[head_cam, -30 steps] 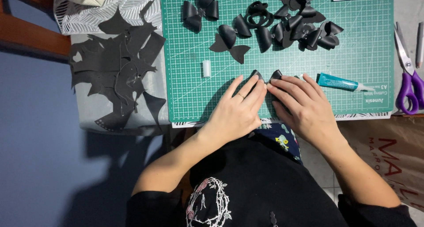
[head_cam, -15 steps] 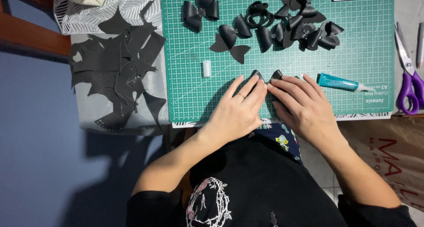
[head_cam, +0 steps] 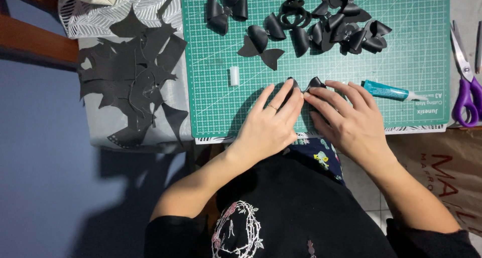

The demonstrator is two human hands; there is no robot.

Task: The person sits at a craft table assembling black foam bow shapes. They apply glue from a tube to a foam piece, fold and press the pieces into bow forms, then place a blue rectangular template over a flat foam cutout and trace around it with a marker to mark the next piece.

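A small folded black faux-leather bow (head_cam: 304, 84) was pinched on the green gridded cutting mat (head_cam: 416, 62) between the left hand (head_cam: 271, 122) and right hand (head_cam: 346, 120) fingertips; folds could spring apart if pressure was eased, the teal glue tube (head_cam: 389, 91) just right.

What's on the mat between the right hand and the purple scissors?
In the head view, a blue glue tube lies on the green cutting mat between the right hand and the purple-handled scissors; nothing else.
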